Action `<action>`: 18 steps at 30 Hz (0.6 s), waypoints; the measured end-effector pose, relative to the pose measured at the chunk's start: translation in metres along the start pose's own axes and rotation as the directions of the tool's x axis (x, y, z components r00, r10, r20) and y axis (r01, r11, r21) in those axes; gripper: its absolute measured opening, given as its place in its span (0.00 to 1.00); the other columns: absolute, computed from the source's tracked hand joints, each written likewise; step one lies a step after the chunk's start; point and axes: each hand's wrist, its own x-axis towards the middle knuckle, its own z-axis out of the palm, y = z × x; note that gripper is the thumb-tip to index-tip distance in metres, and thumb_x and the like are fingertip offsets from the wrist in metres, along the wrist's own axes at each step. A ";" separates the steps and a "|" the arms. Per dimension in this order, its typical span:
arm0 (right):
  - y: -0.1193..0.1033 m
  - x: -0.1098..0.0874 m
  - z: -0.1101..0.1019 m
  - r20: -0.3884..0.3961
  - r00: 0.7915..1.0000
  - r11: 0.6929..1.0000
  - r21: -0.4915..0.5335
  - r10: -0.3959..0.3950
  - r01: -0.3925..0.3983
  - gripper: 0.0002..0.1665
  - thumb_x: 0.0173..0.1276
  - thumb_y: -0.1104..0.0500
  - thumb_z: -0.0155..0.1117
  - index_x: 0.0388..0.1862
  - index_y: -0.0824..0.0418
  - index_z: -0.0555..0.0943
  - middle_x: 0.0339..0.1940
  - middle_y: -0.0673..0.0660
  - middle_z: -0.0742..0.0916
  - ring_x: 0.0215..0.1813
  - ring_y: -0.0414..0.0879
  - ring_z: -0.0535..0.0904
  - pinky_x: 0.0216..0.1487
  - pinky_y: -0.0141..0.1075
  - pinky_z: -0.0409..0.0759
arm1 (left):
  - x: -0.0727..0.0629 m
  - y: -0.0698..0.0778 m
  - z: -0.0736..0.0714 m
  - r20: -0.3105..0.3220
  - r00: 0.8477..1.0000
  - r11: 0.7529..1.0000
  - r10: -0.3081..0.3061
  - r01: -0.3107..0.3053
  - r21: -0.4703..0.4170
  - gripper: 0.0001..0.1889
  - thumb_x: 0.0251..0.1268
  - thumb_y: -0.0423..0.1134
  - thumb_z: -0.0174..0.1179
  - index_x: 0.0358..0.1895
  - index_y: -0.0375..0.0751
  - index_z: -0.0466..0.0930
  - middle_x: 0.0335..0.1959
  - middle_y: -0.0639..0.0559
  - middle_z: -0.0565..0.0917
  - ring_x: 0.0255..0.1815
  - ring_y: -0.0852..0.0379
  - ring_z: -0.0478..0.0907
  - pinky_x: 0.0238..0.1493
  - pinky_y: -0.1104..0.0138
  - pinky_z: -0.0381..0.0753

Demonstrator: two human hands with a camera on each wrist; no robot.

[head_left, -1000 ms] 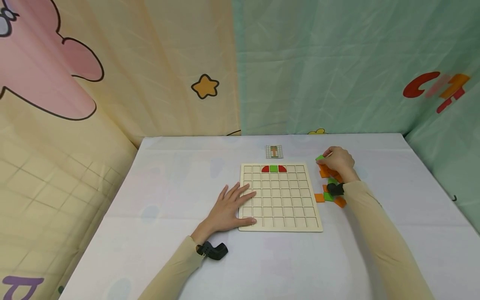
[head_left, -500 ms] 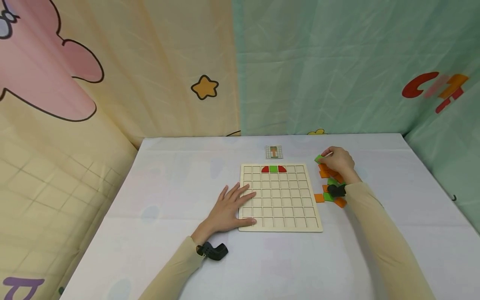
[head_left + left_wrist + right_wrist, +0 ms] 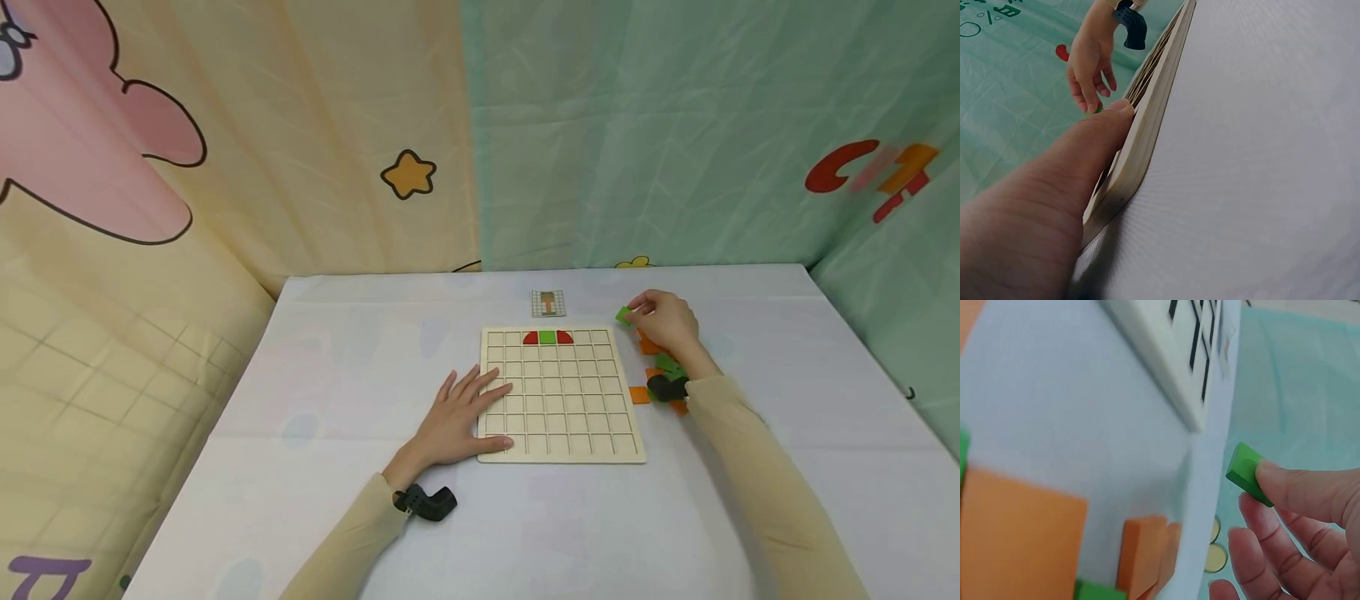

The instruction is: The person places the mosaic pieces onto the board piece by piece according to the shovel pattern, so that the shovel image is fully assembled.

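My left hand lies with its fingers spread over the left edge of a pale wooden grid board. In the left wrist view its thumb rests along the board's edge. My right hand pinches a green tile between thumb and fingers, beyond the board's far right corner. The right wrist view shows this green block-like tile at the fingertips. In the board's far row sit a green square and two red quarter-round pieces, one on each side of it.
Right of the board lie several loose orange tiles and green tiles, partly hidden under my right wrist. Behind the board is a small card with a printed grid picture. Curtains hang behind the white table.
My right hand has lifted the green tile off the pile and moved slightly left, toward the board's far right corner. The left hand stays in place.
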 end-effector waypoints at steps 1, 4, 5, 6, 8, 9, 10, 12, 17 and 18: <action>-0.003 -0.001 0.001 0.000 1.000 1.000 0.008 -0.014 0.014 0.14 0.66 0.53 0.64 0.41 0.63 0.80 0.35 0.60 0.82 0.27 0.51 0.74 0.28 0.39 0.69 | 0.000 0.000 0.000 -0.001 1.000 1.000 0.001 -0.001 0.001 0.43 0.57 0.72 0.49 0.74 0.55 0.57 0.75 0.51 0.52 0.75 0.48 0.39 0.69 0.48 0.32; -0.013 -0.005 0.003 0.012 0.999 0.998 0.034 -0.049 0.049 0.13 0.65 0.54 0.64 0.41 0.63 0.80 0.35 0.60 0.83 0.28 0.50 0.75 0.27 0.39 0.69 | 0.000 0.000 0.000 -0.006 1.000 1.000 0.005 -0.005 -0.004 0.43 0.57 0.72 0.50 0.73 0.54 0.58 0.75 0.50 0.52 0.75 0.47 0.40 0.69 0.47 0.33; -0.016 -0.006 0.004 0.018 0.998 0.997 0.044 -0.058 0.057 0.13 0.65 0.54 0.65 0.41 0.63 0.81 0.34 0.59 0.83 0.28 0.51 0.75 0.26 0.39 0.70 | 0.000 0.000 0.000 -0.006 1.000 1.000 0.005 -0.005 -0.007 0.43 0.57 0.72 0.50 0.73 0.54 0.58 0.75 0.50 0.52 0.75 0.47 0.40 0.69 0.47 0.33; -0.020 -0.008 0.005 0.027 0.997 0.997 0.053 -0.066 0.064 0.13 0.65 0.54 0.65 0.41 0.63 0.81 0.35 0.59 0.83 0.29 0.51 0.75 0.26 0.39 0.70 | 0.000 0.001 0.000 -0.005 1.000 1.000 0.004 -0.004 -0.010 0.43 0.57 0.71 0.51 0.73 0.54 0.58 0.75 0.50 0.53 0.75 0.47 0.40 0.69 0.47 0.33; -0.027 -0.011 0.008 0.046 0.995 0.994 0.065 -0.087 0.084 0.14 0.65 0.54 0.65 0.42 0.63 0.81 0.35 0.59 0.83 0.31 0.51 0.77 0.27 0.39 0.70 | 0.000 0.001 -0.002 -0.003 1.000 1.000 0.001 -0.001 -0.014 0.43 0.57 0.71 0.53 0.73 0.54 0.58 0.75 0.50 0.52 0.75 0.47 0.40 0.69 0.48 0.33; -0.031 -0.013 0.009 0.057 0.994 0.994 0.067 -0.095 0.091 0.13 0.65 0.54 0.65 0.42 0.63 0.81 0.35 0.58 0.83 0.32 0.51 0.77 0.27 0.39 0.71 | 0.000 0.001 -0.002 -0.003 1.000 1.000 -0.001 0.001 -0.015 0.43 0.57 0.70 0.53 0.73 0.54 0.58 0.75 0.50 0.52 0.75 0.47 0.40 0.69 0.48 0.33; -0.034 -0.014 0.011 0.068 0.992 0.993 0.073 -0.103 0.098 0.13 0.66 0.55 0.65 0.42 0.63 0.81 0.35 0.58 0.83 0.32 0.51 0.78 0.27 0.39 0.71 | 0.000 0.002 -0.002 -0.002 1.000 1.000 -0.002 0.002 -0.015 0.43 0.57 0.70 0.54 0.73 0.54 0.58 0.75 0.50 0.52 0.75 0.47 0.40 0.69 0.48 0.33; -0.041 -0.017 0.014 0.087 0.988 0.990 0.083 -0.125 0.118 0.12 0.65 0.55 0.65 0.42 0.63 0.81 0.34 0.57 0.84 0.34 0.51 0.79 0.29 0.39 0.72 | 0.000 0.002 -0.002 0.000 1.000 1.000 -0.006 0.006 -0.013 0.43 0.57 0.69 0.54 0.74 0.54 0.58 0.75 0.50 0.52 0.75 0.47 0.40 0.69 0.48 0.33; -0.052 -0.022 0.022 0.119 0.972 0.974 0.128 -0.201 0.185 0.10 0.64 0.58 0.66 0.40 0.63 0.82 0.32 0.57 0.84 0.31 0.50 0.79 0.29 0.40 0.73 | 0.001 0.002 -0.001 0.013 1.000 1.000 -0.019 0.019 -0.007 0.43 0.57 0.69 0.54 0.74 0.55 0.56 0.75 0.52 0.51 0.75 0.48 0.39 0.70 0.49 0.31; -0.054 -0.022 0.024 0.127 0.969 0.972 0.132 -0.213 0.196 0.09 0.64 0.59 0.66 0.40 0.63 0.82 0.32 0.56 0.83 0.31 0.50 0.79 0.29 0.40 0.73 | 0.001 0.002 -0.001 0.016 1.000 1.000 -0.021 0.021 -0.004 0.43 0.57 0.69 0.55 0.74 0.56 0.56 0.76 0.52 0.51 0.75 0.49 0.38 0.70 0.49 0.31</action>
